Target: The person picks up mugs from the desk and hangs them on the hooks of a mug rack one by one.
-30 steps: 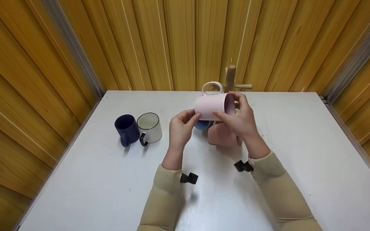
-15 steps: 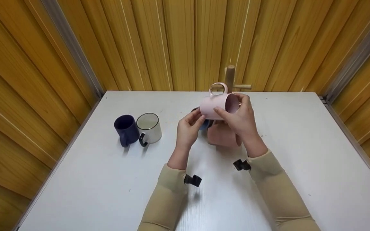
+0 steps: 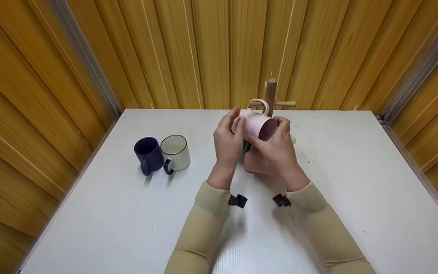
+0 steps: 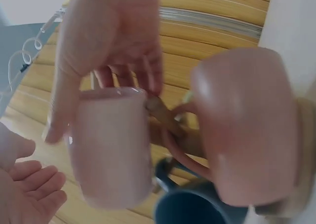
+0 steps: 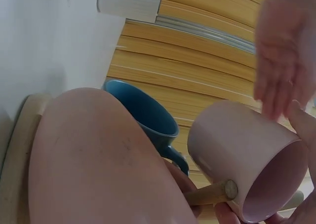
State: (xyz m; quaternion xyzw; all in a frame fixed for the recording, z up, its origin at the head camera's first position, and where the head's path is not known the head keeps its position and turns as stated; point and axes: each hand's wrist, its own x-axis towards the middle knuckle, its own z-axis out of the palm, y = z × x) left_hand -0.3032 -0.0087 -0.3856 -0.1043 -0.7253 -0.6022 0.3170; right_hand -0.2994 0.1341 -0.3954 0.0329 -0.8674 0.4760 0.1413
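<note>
My right hand (image 3: 280,146) grips a pale pink mug (image 3: 254,122) near its mouth, thumb outside the rim. Handle uppermost, the mug lies tipped in the air, its mouth turned right and toward me. At the mug's base end is my left hand (image 3: 228,142); in the right wrist view its fingers (image 5: 276,83) extend fairly straight, and touching cannot be made out. Behind the mug rises a wooden mug tree (image 3: 270,93). A darker pink mug (image 4: 247,130) hangs on it by its handle, with a blue mug (image 5: 143,108) beside that, mostly hidden in the head view.
On the white table (image 3: 127,220), a navy mug (image 3: 148,156) and a white mug (image 3: 177,154) with black rim and handle stand upright at left. One bare peg (image 3: 286,104) sticks out right from the tree. Wood-panelled walls (image 3: 203,53) enclose the table.
My left hand has moved right and forward, its fingers loosening from the pale pink mug's base. The mug has swung, so its mouth turns more toward me. My right hand has shifted slightly left.
</note>
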